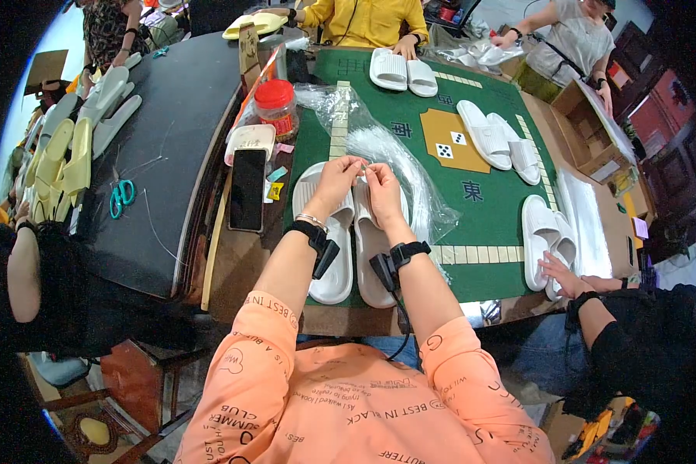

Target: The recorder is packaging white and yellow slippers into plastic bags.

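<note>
Slippers lie beneath left grip and right grip, both clamped on something tiny.

Bright, fairly sharp — edges bent, corners black

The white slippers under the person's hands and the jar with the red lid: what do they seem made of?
White slippers: probably moulded foam or soft plastic, matte, judging by the evenly coloured surface and rounded edges. Jar: likely clear plastic, glossy, being see-through with highlights; glass is possible.
</note>
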A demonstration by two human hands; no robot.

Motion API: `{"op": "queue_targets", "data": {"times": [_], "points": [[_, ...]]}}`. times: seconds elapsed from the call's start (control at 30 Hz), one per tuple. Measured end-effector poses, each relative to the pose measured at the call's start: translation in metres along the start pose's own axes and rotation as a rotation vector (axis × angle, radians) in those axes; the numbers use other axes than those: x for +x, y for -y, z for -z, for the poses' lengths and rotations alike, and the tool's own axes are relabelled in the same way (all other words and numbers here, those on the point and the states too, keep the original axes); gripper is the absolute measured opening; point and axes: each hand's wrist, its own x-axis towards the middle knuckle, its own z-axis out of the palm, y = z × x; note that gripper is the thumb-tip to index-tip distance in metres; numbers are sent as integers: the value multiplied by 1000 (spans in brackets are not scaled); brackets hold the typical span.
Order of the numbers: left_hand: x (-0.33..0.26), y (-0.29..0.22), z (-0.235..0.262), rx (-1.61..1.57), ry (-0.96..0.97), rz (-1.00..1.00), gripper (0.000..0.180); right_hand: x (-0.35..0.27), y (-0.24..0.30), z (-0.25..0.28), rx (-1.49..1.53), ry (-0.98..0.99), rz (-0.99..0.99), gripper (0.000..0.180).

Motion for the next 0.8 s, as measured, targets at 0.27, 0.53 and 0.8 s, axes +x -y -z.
{"op": "queue_targets", "data": {"times": [0.27, 0.53, 0.8], "points": [[-5, -8, 21, 87, -15, -49, 17, -4, 28, -24, -63, 16, 84, 16], [-6, 3, 1, 241, -111, -260, 15, -3, 0, 4, -120, 4, 51, 10], [-5, 12, 10, 151, -122, -216, 13, -4, -8, -7, 39, 31, -21, 9]]}}
